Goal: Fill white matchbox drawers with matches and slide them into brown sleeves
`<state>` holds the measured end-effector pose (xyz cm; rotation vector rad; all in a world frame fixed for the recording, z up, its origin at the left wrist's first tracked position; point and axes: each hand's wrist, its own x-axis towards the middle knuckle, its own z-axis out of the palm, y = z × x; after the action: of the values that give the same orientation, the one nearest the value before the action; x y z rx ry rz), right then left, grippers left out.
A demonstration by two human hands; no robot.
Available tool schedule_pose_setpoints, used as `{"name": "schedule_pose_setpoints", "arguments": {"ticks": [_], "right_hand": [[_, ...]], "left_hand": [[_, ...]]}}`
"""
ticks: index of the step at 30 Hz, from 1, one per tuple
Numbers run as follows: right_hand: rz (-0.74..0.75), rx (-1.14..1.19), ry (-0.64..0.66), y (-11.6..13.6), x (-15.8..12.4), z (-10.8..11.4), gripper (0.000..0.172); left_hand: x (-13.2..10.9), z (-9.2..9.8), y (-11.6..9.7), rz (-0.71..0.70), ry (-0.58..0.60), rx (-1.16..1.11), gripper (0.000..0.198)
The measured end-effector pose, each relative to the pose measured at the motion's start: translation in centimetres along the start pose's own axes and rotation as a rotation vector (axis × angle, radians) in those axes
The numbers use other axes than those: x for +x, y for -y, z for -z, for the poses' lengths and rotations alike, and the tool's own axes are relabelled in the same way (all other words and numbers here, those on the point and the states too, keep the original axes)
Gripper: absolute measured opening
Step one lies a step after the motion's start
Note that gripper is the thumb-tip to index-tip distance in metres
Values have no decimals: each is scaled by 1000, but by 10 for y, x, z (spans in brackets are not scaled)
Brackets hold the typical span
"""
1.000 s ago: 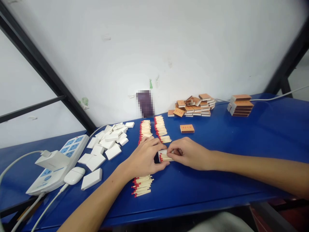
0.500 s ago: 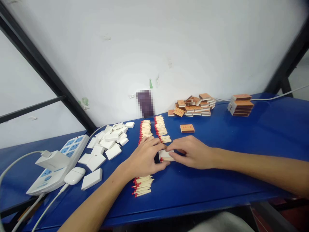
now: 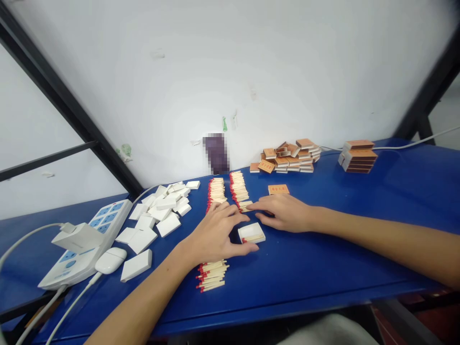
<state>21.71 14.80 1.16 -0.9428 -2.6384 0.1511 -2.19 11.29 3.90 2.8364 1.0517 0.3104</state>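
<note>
A small white matchbox tray point(image 3: 257, 229) lies on the blue table with a few red-headed matches point(image 3: 253, 238) along its near side. My left hand point(image 3: 219, 235) is spread around the tray's left end, thumb below and fingers above, with a gap between them. Beyond the tray, my right hand point(image 3: 285, 213) has its index fingertip at the near end of a row of matches point(image 3: 238, 187); thumb and index are apart. Another match row point(image 3: 216, 189) runs partly under my left hand, and more matches point(image 3: 212, 275) show on its near side. Behind my right hand lies an orange matchbox point(image 3: 278, 189).
White trays point(image 3: 158, 206) are heaped at the left, near a power strip point(image 3: 89, 239) with a charger and cables. Orange matchboxes point(image 3: 287, 158) pile up against the wall; a neat stack point(image 3: 359, 155) stands farther right. A pixelated dark patch point(image 3: 216, 153) is at the wall.
My right hand has left the tray and moved up to the match row. My left hand's thumb and fingers have opened wider, and the tray shows more fully.
</note>
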Motion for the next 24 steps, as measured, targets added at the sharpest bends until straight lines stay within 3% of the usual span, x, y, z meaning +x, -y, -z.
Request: {"name": "schedule_pose_setpoints", "arguments": {"ticks": [14, 24], "right_hand": [[7, 16, 48, 1, 1, 1, 39], [22, 8, 35, -1, 1, 0, 39]], "left_hand": [[-3, -3, 1, 14, -105, 32, 53], [-3, -8, 5, 60, -58, 42, 63]]}}
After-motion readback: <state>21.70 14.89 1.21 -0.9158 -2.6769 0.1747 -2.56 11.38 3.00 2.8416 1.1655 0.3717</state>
